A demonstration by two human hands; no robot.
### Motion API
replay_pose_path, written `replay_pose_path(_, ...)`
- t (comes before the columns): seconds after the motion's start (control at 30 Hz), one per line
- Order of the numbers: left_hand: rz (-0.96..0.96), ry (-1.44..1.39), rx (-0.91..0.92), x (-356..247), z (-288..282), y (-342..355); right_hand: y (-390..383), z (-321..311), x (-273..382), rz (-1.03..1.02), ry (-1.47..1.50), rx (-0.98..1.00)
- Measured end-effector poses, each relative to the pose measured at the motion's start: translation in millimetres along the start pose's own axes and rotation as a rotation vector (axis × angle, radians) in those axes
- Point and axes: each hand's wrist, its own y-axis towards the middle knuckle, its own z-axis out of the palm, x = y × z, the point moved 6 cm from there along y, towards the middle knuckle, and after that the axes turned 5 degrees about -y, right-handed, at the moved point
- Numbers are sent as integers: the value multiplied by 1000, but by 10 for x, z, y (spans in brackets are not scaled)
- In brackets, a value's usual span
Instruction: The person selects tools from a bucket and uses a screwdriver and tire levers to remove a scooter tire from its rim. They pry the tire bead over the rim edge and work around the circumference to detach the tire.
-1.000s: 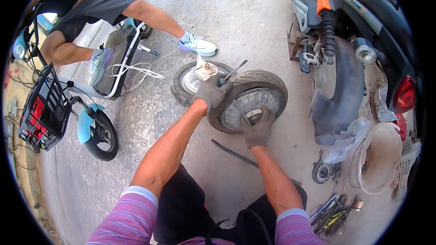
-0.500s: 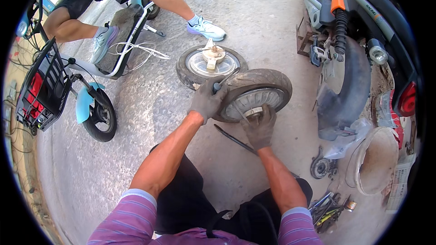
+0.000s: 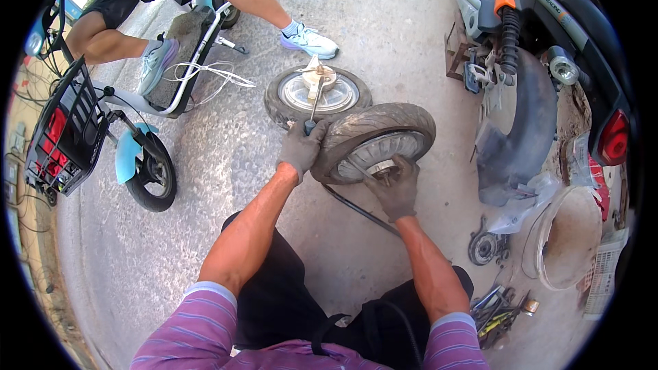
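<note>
My left hand [image 3: 300,149], in a grey glove, is closed around the dark handle of a screwdriver [image 3: 315,108], its thin shaft pointing away from me. That hand is beside the left edge of a tilted scooter wheel [image 3: 384,118] with a black tyre. My right hand [image 3: 395,190], gloved too, grips the hub [image 3: 380,166] at the wheel's centre; its fingertips are partly hidden there. Just beyond lies a second wheel [image 3: 282,105], flat on the ground, with a pale brake part [image 3: 319,81] on its hub. The screwdriver's shaft overlaps this wheel in view.
A black tube [image 3: 363,214] lies under the tilted wheel. At the right are a motorbike [image 3: 510,34], a dirty bucket [image 3: 563,240] and several tools [image 3: 495,318]. Someone's leg and shoe [image 3: 310,41] reach in from the far left, beside a light-blue scooter [image 3: 129,157].
My left hand has moved slightly left, and the screwdriver has swung from slanting across the tyre to pointing nearly straight away. The tilted wheel has shifted a little left with my right hand on it.
</note>
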Motion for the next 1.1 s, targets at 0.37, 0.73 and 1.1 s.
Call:
replay_pose_path(0.37, 168, 242, 447, -452, 592, -843, 58, -125, 142, -145, -345, -33)
replay_pose_path(0.73, -234, 249, 559, 140, 1129, -792, 82, -209, 81, -209, -398, 212)
replay_pose_path(1.1, -239, 61, 683, 291, 1309, -787, -92, 86, 503, 2, -632, 284)
